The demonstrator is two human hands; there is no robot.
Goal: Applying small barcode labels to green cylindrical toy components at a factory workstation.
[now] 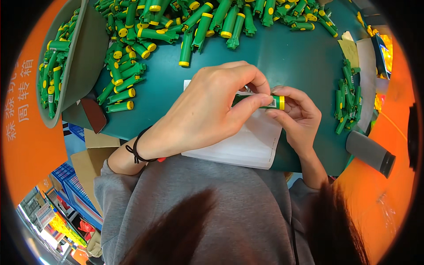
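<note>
A green plastic tube with a yellow end cap (282, 103) lies level between my two hands, with a white barcode label on its side. My left hand (207, 104) reaches across from the left and is closed on the tube, its thumb against the label. The tube's far left end is partly hidden by those fingers. From the right, my right hand (302, 112) grips the yellow-capped end between thumb and fingers. Under both hands a white paper sheet (240, 150) lies on the dark green tabletop (300, 57).
A big heap of similar green tubes (194, 20) covers the table's far side. At left a grey-green tub (86, 57) holds more, beside a dark flat object (93, 115). Labelled tubes (347, 99) are piled at right, near a grey cylinder (366, 150). An open cardboard box (86, 165) stands lower left.
</note>
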